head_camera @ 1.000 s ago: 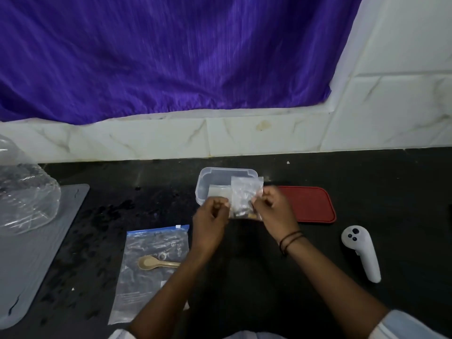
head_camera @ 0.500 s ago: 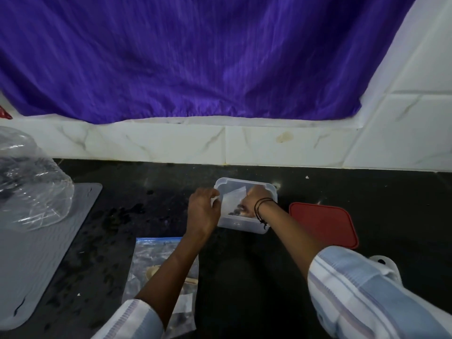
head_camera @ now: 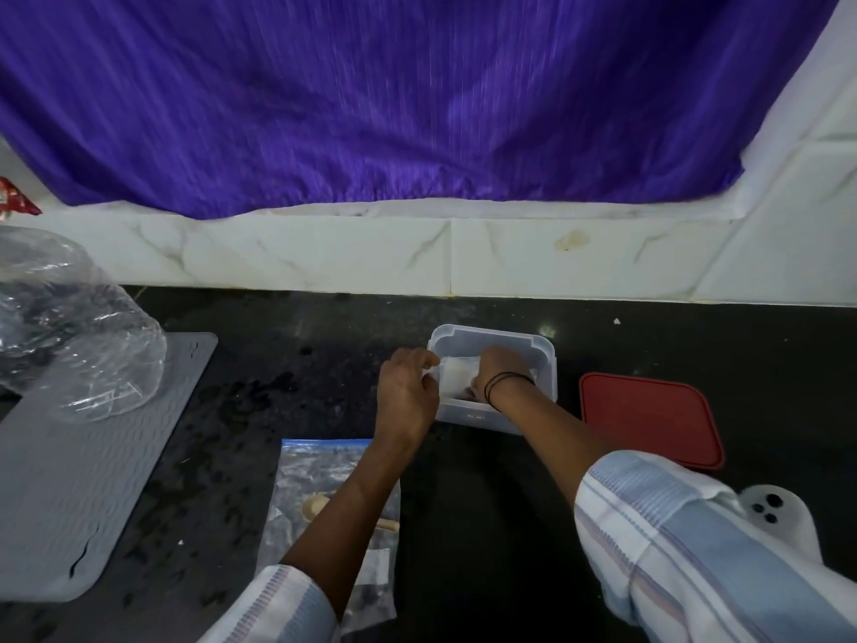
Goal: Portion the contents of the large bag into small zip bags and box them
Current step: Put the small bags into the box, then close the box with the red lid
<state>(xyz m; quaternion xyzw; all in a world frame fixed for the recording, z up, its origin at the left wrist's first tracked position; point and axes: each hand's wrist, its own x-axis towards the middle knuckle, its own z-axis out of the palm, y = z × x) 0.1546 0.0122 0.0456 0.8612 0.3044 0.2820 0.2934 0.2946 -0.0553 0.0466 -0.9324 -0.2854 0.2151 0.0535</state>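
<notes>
A clear plastic box stands on the dark counter, mid-frame. My right hand is down inside it, pressing on a small zip bag that lies in the box. My left hand is at the box's left wall, fingers pinching that wall or the bag's edge; I cannot tell which. The large zip bag with a blue seal lies flat near me, under my left forearm. A wooden spoon rests on it.
The box's red lid lies to the right of the box. A white controller sits at the lower right, partly behind my right sleeve. A grey ribbed mat with a crumpled clear plastic bag fills the left side. Tiled wall behind.
A second ago both hands held the small zip bag above the counter in front of the box. They moved forward, and the bag now lies inside the box under my right hand.
</notes>
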